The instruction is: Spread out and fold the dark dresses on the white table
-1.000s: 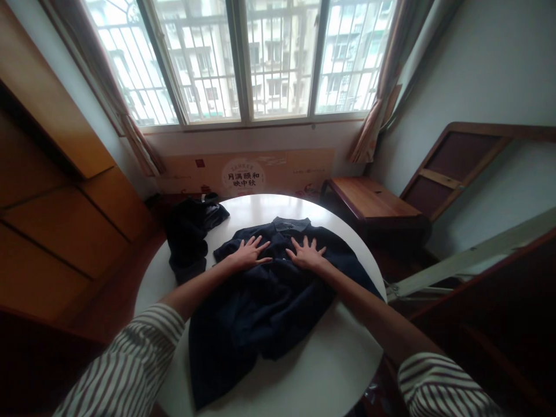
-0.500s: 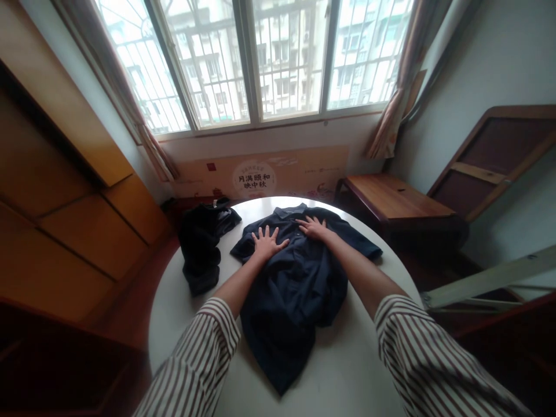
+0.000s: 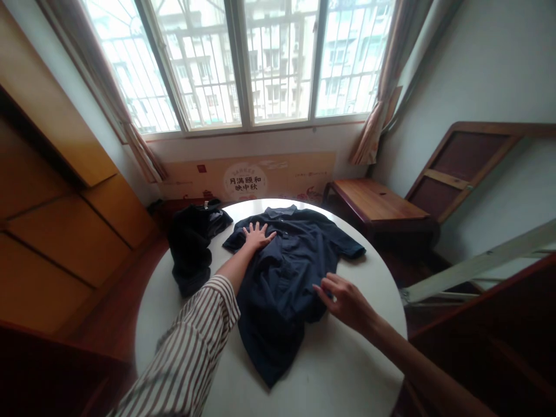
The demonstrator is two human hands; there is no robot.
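"One dark shirt (image 3: 289, 269): where do we see it?"

"Frame centre, on our bench (image 3: 343, 370). Our left hand (image 3: 258, 237) lies spread on it; our right hand (image 3: 344, 298) curls at its edge, grip unclear."

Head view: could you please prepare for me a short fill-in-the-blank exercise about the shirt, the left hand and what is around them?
1. The short-sleeved navy button-up shirt lies on a round table coloured ____.
2. The left hand rests on the shirt with its ____ spread.
3. The part of the shirt nearest the window is its ____.
4. The person's sleeve is patterned with ____.

Missing words: white; fingers; collar; stripes.
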